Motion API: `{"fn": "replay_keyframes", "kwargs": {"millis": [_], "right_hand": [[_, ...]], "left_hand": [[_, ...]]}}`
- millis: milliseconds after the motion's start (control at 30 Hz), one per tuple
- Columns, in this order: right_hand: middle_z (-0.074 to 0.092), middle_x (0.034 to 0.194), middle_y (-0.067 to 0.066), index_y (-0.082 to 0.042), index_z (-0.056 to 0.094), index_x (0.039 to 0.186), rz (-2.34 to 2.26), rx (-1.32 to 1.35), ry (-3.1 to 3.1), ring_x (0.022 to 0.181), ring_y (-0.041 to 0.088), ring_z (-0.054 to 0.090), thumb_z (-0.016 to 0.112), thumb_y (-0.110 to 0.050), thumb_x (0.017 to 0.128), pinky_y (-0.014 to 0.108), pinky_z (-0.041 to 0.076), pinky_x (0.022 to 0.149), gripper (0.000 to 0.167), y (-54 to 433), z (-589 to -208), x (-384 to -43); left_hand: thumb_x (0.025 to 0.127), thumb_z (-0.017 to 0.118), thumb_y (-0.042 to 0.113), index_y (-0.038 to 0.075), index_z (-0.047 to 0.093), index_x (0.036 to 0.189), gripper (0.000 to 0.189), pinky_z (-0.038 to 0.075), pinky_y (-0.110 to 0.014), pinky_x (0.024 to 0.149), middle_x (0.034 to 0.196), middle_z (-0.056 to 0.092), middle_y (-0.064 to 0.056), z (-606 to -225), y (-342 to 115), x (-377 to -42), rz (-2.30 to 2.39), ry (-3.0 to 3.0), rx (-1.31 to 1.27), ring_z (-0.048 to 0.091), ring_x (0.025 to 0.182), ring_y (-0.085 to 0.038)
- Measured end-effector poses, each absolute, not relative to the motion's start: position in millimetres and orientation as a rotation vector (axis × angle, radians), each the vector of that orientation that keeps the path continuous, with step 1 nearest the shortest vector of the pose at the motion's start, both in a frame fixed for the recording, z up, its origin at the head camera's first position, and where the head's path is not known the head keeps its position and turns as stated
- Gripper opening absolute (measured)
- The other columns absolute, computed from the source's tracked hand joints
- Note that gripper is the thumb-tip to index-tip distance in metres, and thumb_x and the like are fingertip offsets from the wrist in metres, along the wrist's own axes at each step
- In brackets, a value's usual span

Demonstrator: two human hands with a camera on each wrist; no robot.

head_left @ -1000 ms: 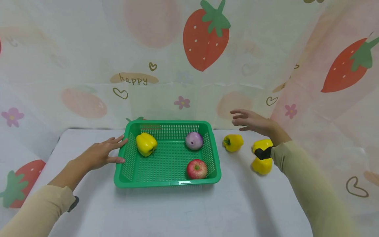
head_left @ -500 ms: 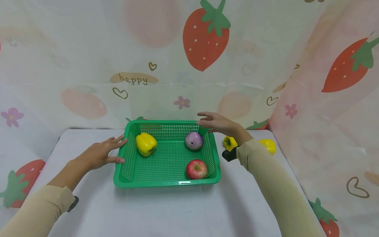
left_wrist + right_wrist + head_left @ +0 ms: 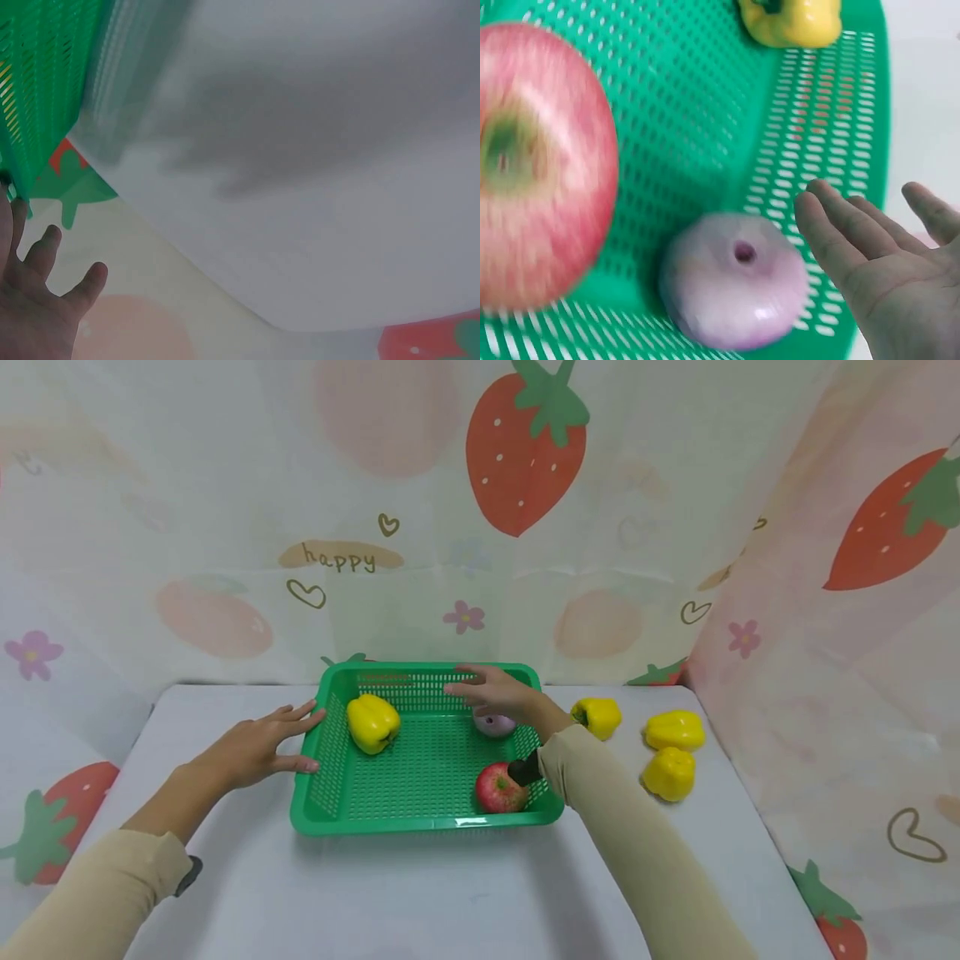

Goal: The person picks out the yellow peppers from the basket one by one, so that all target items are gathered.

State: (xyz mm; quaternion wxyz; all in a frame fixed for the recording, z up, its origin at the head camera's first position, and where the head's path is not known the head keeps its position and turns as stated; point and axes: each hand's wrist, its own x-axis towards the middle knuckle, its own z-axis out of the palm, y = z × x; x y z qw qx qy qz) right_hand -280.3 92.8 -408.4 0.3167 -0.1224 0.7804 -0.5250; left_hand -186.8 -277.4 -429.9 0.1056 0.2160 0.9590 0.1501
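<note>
A green plastic basket (image 3: 420, 823) stands on the white table. My left hand (image 3: 258, 750) rests at its left rim with fingers spread; in the left wrist view the fingers of that hand (image 3: 41, 289) are extended by the basket's wall. Over the basket's right half, above the purple onion (image 3: 493, 724), hovers my right hand (image 3: 501, 693) with nothing in it. The right wrist view has that onion (image 3: 733, 281) just beside the relaxed fingers of the hand (image 3: 900, 277). A red apple (image 3: 498, 790) lies in the front right corner, and a yellow bell pepper (image 3: 372, 724) at the back left.
Outside the basket on the right are three more yellow bell peppers: one near the basket (image 3: 598, 717), and two close together further right, a lying one (image 3: 674, 730) and one in front of it (image 3: 669, 774). A strawberry-print cloth (image 3: 420, 468) hangs behind the table.
My right hand has moved left, from above the peppers outside to over the basket, and uncovered those peppers. My left hand has stayed at the rim.
</note>
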Motion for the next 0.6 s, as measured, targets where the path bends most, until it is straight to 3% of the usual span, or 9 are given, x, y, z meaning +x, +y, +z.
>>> {"fn": "replay_keyframes", "kwargs": {"millis": [267,600], "right_hand": [[0.033,0.158,0.017,-0.013,0.025,0.158,-1.378,-0.291,1.975,0.141,0.042,0.037,0.064,-0.036,0.098,0.059,0.032,0.113,0.076,61.7,-422.8,-279.3],[0.037,0.157,0.015,-0.016,0.03,0.157,-1.344,-0.289,1.99,0.138,0.041,0.041,0.069,-0.036,0.095,0.059,0.037,0.109,0.076,32.6,-436.6,-279.5]], "left_hand": [[0.086,0.073,0.046,0.007,0.039,0.152,0.084,0.03,-0.075,0.102,0.159,0.03,-0.02,-430.5,-277.4,-186.8,0.444,2.832,0.645,0.029,0.141,-0.052],[0.086,0.074,0.048,0.006,0.039,0.151,0.085,0.031,-0.074,0.102,0.158,0.031,-0.02,-430.8,-278.5,-186.1,0.442,2.839,0.653,0.03,0.14,-0.052]]}}
